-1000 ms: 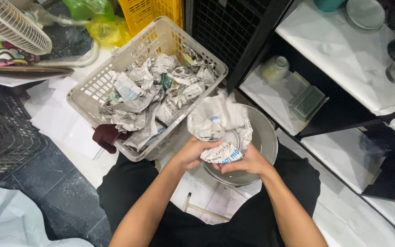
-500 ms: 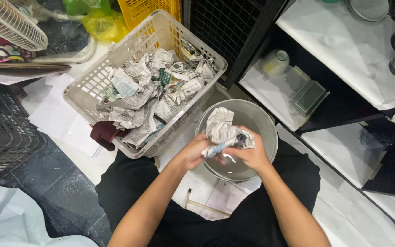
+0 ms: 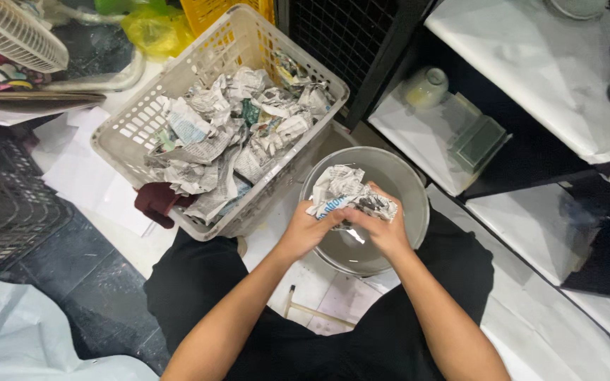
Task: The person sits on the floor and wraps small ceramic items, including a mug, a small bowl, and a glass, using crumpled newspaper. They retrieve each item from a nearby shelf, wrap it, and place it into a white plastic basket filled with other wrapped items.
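My left hand (image 3: 306, 229) and my right hand (image 3: 383, 231) meet over a round grey metal bowl (image 3: 404, 185) on the floor between my knees. Both hands grip a crumpled wad of newspaper (image 3: 344, 192) that hangs just inside the bowl's rim. What the paper wraps is hidden, though a small shiny glint shows below my fingers. To the left stands a white plastic basket (image 3: 128, 134) filled with several crumpled newspaper wads (image 3: 227, 134).
A dark red cloth (image 3: 155, 201) lies under the basket's near corner. White shelves (image 3: 531, 56) in a black frame sit to the right, holding a small pale cup (image 3: 426, 86) and a square glass dish (image 3: 478, 141). A black crate (image 3: 1, 204) stands at left.
The newspaper bundle has been lowered from above the bowl down into it and squeezed smaller. Both hands stayed on it throughout.
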